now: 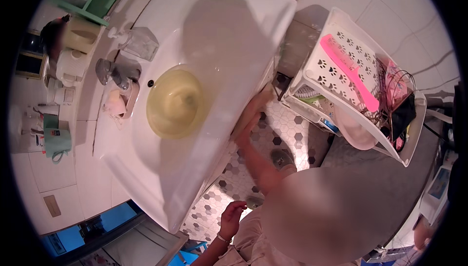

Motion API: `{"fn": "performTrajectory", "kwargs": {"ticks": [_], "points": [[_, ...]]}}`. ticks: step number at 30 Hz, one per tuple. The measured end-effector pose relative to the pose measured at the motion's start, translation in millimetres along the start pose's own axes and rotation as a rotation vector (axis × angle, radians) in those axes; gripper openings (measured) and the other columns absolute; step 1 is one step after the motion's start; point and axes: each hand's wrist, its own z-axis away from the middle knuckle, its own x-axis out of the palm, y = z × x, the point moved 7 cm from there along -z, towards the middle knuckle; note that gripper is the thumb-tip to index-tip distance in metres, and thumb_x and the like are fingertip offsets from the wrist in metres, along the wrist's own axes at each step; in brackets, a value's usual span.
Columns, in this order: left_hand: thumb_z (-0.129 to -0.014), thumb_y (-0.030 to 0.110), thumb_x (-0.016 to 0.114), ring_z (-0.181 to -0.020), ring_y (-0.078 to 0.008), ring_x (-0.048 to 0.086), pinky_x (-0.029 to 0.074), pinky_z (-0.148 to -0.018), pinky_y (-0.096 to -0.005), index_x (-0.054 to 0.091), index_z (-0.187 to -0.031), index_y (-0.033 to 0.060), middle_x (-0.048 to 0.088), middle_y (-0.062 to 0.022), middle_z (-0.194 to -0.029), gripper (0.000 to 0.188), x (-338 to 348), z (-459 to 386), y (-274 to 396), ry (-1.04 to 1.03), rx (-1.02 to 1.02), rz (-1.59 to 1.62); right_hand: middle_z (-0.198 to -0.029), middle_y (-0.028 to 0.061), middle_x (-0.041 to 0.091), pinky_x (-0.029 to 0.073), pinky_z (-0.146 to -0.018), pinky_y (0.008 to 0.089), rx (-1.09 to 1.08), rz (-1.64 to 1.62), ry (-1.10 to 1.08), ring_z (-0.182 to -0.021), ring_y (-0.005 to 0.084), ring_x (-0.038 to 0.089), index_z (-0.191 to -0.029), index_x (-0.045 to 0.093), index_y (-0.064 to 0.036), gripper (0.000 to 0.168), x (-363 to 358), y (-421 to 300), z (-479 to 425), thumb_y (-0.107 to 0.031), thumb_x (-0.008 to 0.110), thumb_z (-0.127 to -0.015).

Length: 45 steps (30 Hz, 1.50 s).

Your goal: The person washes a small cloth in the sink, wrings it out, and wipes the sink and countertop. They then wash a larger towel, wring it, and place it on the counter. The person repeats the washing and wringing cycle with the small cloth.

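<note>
My right hand point(251, 121) reaches down beside the front of the white washbasin point(226, 108), against a brownish surface at the cabinet below; its grip is unclear. My left hand point(234, 213), with a light band on the wrist, is raised near my lap, fingers loosely curled, and nothing shows in it. In the basin sits a round yellow bowl point(175, 103) that seems to hold liquid, beside the small dark overflow hole point(150, 83). On the basin's back ledge stand a clear pump bottle point(140, 44), a grey translucent container point(119, 74) and a soap dish point(129, 101).
At right stands a white plastic rack point(384, 134) with paw-print cutouts, holding a pink comb point(351, 72), hair ties and a black pouch. Cups and a green pouch point(56, 134) are reflected or shelved at left. A grey-covered surface point(380, 178) lies below the rack, above hexagonal floor tiles point(234, 171).
</note>
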Motion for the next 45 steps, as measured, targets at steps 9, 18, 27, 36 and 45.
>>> {"fn": "performTrajectory", "kwargs": {"ticks": [9, 18, 27, 36, 45], "points": [[-0.089, -0.002, 0.045, -0.09, -0.0126, 0.055, 0.044, -0.082, -0.025, 0.056, -0.105, 0.0005, 0.057, -0.006, -0.097, 0.02, 5.8, -30.9, -36.1, 0.006, -0.001, -0.065, -0.122, 0.0165, 0.045, 0.038, -0.091, 0.0357, 0.049, -0.256, -0.08, -0.109, 0.0303, 0.047, -0.126, 0.039, -0.002, 0.044, 4.7, 22.5, -112.2, -0.029, 0.042, -0.092], [-0.09, 0.002, 0.044, -0.089, -0.0156, 0.058, 0.046, -0.082, -0.0281, 0.057, -0.102, 0.0, 0.057, -0.0066, -0.099, 0.018, 12.8, -110.7, -103.9, 0.013, 0.154, -0.089, -0.123, 0.02, 0.044, 0.033, -0.098, 0.0403, -0.159, -0.107, 0.001, -0.113, 0.0348, 0.043, -0.124, 0.04, 0.0, 0.042, 3.6, 90.8, -94.6, -0.026, 0.044, -0.091], [-0.089, -0.001, 0.043, -0.09, -0.015, 0.057, 0.044, -0.083, -0.027, 0.057, -0.103, -0.0007, 0.056, -0.0076, -0.1, 0.019, 14.6, -158.6, -167.2, -0.121, 0.407, -0.163, -0.116, 0.0226, 0.05, 0.035, -0.093, 0.0429, -0.074, -0.079, -0.026, -0.11, 0.0375, 0.046, -0.117, 0.048, -0.002, 0.038, -12.7, 100.7, -158.2, -0.028, 0.039, -0.092], [-0.09, -0.001, 0.044, -0.092, -0.0149, 0.057, 0.045, -0.084, -0.0264, 0.056, -0.103, -0.0006, 0.057, -0.0074, -0.1, 0.018, -22.6, -156.8, -220.2, -0.09, 0.378, -0.073, -0.098, 0.0236, 0.058, 0.041, -0.084, 0.0446, -0.025, 0.158, 0.193, -0.096, 0.0404, 0.053, -0.099, 0.056, 0.0, 0.037, 0.2, 185.2, -178.1, -0.032, 0.04, -0.091], [-0.088, -0.001, 0.045, -0.084, -0.0133, 0.056, 0.043, -0.075, -0.0242, 0.057, -0.102, 0.0026, 0.057, -0.006, -0.091, 0.018, -26.6, -146.1, -206.3, -0.128, 0.549, -0.239, -0.085, 0.0134, 0.059, 0.043, -0.071, 0.0335, -0.51, -0.493, -0.105, -0.079, 0.0262, 0.054, -0.098, 0.06, 0.002, 0.021, -38.2, 68.7, -70.9, -0.012, 0.055, -0.083]]}}
